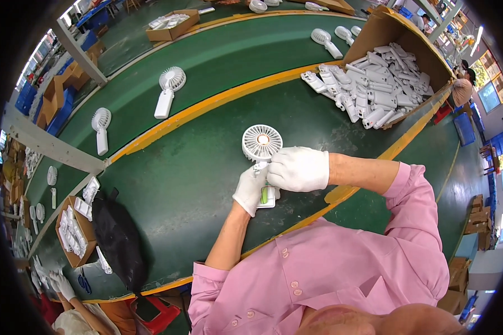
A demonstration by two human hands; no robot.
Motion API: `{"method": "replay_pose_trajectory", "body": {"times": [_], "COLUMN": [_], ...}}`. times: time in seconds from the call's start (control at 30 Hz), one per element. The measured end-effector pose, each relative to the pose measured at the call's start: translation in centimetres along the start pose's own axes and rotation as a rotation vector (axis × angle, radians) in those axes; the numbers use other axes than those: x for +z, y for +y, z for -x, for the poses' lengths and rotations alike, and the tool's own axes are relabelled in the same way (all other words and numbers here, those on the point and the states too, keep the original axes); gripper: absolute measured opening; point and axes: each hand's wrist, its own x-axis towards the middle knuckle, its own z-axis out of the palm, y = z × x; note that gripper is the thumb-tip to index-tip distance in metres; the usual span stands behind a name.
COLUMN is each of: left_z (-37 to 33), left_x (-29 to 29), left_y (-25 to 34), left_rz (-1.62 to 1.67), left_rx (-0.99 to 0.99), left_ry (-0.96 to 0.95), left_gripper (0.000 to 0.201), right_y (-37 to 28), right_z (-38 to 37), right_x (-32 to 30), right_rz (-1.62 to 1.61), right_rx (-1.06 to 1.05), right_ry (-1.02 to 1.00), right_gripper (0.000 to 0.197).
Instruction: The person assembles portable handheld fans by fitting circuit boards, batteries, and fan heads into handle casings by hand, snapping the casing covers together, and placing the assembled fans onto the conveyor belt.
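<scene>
Both of my hands wear white gloves and meet over a white handheld fan (pixel 262 142) at the middle of the bench. My left hand (pixel 250 188) is closed around the fan's handle, just below its round grille. From the other side, my right hand (pixel 299 169) has its fingers bent and pressed together at the fan's neck; what its fingertips pinch is hidden. Below the hands, the lower part of the handle lies open and shows a green cylindrical battery (pixel 265 195) inside a white shell.
An open cardboard box (pixel 399 36) at the far right spills white handle shells (pixel 374 84). Assembled fans (pixel 172 81) lie on the green conveyor beyond the yellow edge. To the left are a black bag (pixel 117 240), a small parts carton (pixel 86 254) and blue-handled scissors (pixel 84 282). A co-worker's gloved hands (pixel 61 285) show lower left.
</scene>
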Motion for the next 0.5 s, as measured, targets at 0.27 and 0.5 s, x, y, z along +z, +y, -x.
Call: {"method": "replay_pose_trajectory", "body": {"times": [0.27,0.5], "left_z": [0.1,0.1], "left_x": [-0.1,0.4], "left_y": [-0.2,-0.6], "left_rz": [0.14,0.372], "left_rx": [-0.002,0.044], "left_ry": [0.006,0.137], "left_gripper": [0.022,0.033], "right_y": [0.0,-1.6], "right_z": [0.6,1.1], "right_x": [1.1,3.5], "right_rz": [-0.02,-0.034], "right_rx": [0.094,0.246], "right_ry": [0.214,0.236], "right_gripper": [0.023,0.027]}}
